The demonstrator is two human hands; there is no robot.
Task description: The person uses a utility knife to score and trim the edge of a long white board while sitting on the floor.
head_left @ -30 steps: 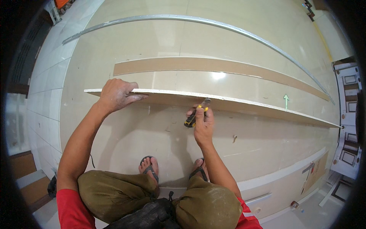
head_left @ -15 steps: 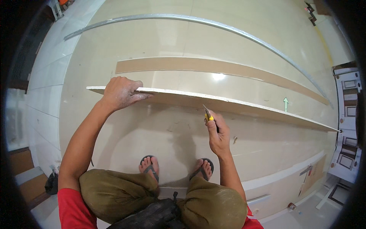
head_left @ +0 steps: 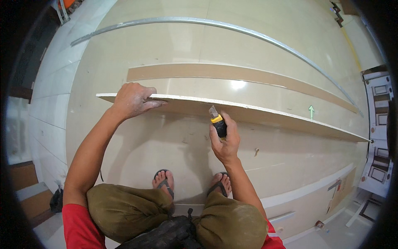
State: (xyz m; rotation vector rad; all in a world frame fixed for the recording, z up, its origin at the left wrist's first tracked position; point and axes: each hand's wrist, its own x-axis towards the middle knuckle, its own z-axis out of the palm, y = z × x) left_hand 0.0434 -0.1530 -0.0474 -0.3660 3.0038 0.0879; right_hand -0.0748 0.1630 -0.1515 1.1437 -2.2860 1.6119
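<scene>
My left hand (head_left: pixel 132 101), dusted with white powder, grips the top edge of a long board (head_left: pixel 269 116), which stands tilted on edge across the floor, showing a white edge and brown face. My right hand (head_left: pixel 226 141) is closed round a black-and-yellow utility knife (head_left: pixel 218 125). The knife's blade is out and points upward, just below the board's edge a little right of my left hand; whether it touches the board I cannot tell.
Beyond the board, a brown strip (head_left: pixel 207 70) and a long metal channel (head_left: pixel 195 21) lie on the glossy floor (head_left: pixel 186 45). White tiles (head_left: pixel 49 112) run along the left. Patterned panels (head_left: pixel 377 124) are at the far right. My sandalled feet show below.
My right hand moved down and right from the board's edge, then slightly back left, and the knife has turned in its grip. My left hand stays on the board.
</scene>
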